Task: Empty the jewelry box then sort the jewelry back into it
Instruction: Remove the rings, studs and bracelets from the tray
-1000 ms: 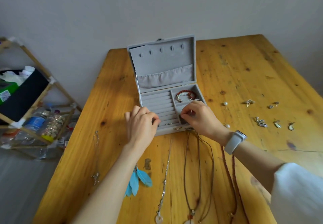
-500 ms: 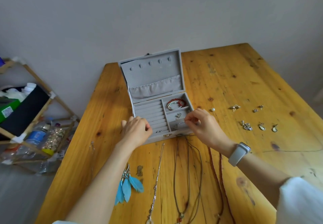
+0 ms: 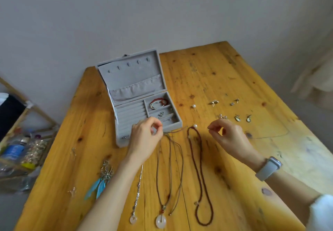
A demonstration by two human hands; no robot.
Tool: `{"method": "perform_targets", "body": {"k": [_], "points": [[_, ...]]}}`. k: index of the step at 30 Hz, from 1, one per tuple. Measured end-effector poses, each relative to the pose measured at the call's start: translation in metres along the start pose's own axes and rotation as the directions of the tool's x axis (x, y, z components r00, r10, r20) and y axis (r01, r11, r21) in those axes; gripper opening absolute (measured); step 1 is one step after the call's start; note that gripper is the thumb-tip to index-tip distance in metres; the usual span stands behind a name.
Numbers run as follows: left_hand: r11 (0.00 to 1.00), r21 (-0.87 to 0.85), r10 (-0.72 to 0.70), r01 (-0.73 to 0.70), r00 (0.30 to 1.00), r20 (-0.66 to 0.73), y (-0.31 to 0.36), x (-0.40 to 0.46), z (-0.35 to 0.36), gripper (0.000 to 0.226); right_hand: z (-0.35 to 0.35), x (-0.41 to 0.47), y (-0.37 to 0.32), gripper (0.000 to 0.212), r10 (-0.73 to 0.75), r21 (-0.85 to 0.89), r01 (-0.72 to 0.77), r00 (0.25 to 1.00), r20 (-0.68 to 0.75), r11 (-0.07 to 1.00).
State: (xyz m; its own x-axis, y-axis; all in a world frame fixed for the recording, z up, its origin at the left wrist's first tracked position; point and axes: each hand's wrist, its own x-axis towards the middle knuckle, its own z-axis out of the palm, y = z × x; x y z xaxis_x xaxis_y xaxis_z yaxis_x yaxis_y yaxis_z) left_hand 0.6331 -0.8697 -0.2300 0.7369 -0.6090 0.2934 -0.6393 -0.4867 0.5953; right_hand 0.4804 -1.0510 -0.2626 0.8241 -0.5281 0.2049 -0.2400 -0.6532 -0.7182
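The grey jewelry box (image 3: 122,141) stands open at the table's far left, lid up. A red bead bracelet (image 3: 159,102) and small silver pieces (image 3: 161,114) lie in its right compartments. My left hand (image 3: 145,138) hovers at the box's front right corner, thumb and forefinger together. The top of the brown cord necklace (image 3: 170,167) runs under its fingers; whether it is held cannot be seen. My right hand (image 3: 229,137) floats right of the dark red bead necklace (image 3: 200,167), fingertips pinched with nothing visible between them.
On the wooden table (image 3: 207,72) lie a silver chain (image 3: 137,194), blue feather earrings (image 3: 98,185), two loose pearls (image 3: 194,106) and several small earrings (image 3: 237,118) at the right. A wooden rack (image 3: 27,104) with bottles stands off the left edge.
My right hand has left the box's compartment and moved right, above the table. My left hand slid from the box's front to its right corner. The camera tilted down.
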Motion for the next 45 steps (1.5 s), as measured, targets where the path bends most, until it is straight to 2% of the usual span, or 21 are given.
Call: {"method": "perform_targets", "body": {"k": [3, 6, 9, 12, 16, 19, 23, 28, 33, 36, 39, 42, 45], "points": [[0.992, -0.106, 0.08, -0.067, 0.989, 0.121, 0.041, -0.018, 0.037, 0.006, -0.014, -0.017, 0.022, 0.013, 0.085, -0.044, -0.087, 0.995, -0.05, 0.995], [0.986, -0.154, 0.095, -0.06, 0.968, 0.233, 0.066, -0.026, 0.079, 0.009, -0.021, -0.025, 0.039, 0.007, 0.132, -0.102, -0.14, 0.988, -0.083, 0.985], [0.988, -0.15, 0.07, -0.022, 0.944, 0.323, 0.08, -0.024, 0.11, 0.012, -0.02, -0.026, 0.051, 0.006, 0.115, -0.191, -0.134, 0.988, -0.107, 0.972], [0.996, -0.063, 0.078, -0.06, 0.933, 0.351, 0.084, -0.018, 0.128, 0.015, -0.019, -0.025, 0.056, 0.008, 0.131, -0.275, -0.168, 0.98, -0.146, 0.947], [0.994, 0.054, 0.072, -0.094, 0.944, 0.323, 0.084, -0.008, 0.135, 0.018, -0.019, -0.023, 0.058, 0.013, 0.152, -0.303, -0.193, 0.976, -0.154, 0.933], [0.996, 0.014, 0.079, -0.088, 0.946, 0.313, 0.085, -0.006, 0.135, 0.017, -0.019, -0.023, 0.059, 0.017, 0.139, -0.289, -0.175, 0.98, -0.141, 0.941], [0.994, -0.084, 0.088, -0.07, 0.969, 0.23, 0.081, -0.009, 0.125, 0.017, -0.021, -0.022, 0.058, 0.02, 0.142, -0.253, -0.17, 0.982, -0.122, 0.952], [0.991, -0.082, 0.111, -0.104, 0.991, 0.081, 0.056, -0.014, 0.09, 0.014, -0.012, -0.011, 0.033, 0.02, 0.093, -0.172, -0.117, 0.986, -0.141, 0.978], [1.0, 0.003, 0.014, -0.014, 0.996, -0.087, 0.0, -0.021, 0.037, 0.012, 0.029, 0.013, -0.022, 0.019, -0.078, -0.15, 0.081, 0.997, 0.024, 0.985], [0.992, 0.08, -0.084, 0.097, 0.984, -0.155, -0.037, -0.027, 0.009, 0.019, 0.064, 0.031, -0.055, 0.018, -0.162, -0.139, 0.178, 0.979, 0.122, 0.974], [0.963, 0.139, -0.196, 0.23, 0.955, -0.221, -0.07, -0.03, -0.015, 0.014, 0.096, 0.048, -0.084, 0.02, -0.23, -0.146, 0.26, 0.954, 0.193, 0.955], [0.933, 0.173, -0.275, 0.317, 0.934, -0.23, -0.093, -0.026, -0.033, 0.012, 0.121, 0.062, -0.11, 0.025, -0.258, -0.191, 0.317, 0.925, 0.28, 0.929], [0.936, 0.202, -0.252, 0.289, 0.949, -0.189, -0.101, -0.02, -0.039, 0.015, 0.139, 0.073, -0.126, 0.027, -0.282, -0.244, 0.388, 0.882, 0.378, 0.889]]}}
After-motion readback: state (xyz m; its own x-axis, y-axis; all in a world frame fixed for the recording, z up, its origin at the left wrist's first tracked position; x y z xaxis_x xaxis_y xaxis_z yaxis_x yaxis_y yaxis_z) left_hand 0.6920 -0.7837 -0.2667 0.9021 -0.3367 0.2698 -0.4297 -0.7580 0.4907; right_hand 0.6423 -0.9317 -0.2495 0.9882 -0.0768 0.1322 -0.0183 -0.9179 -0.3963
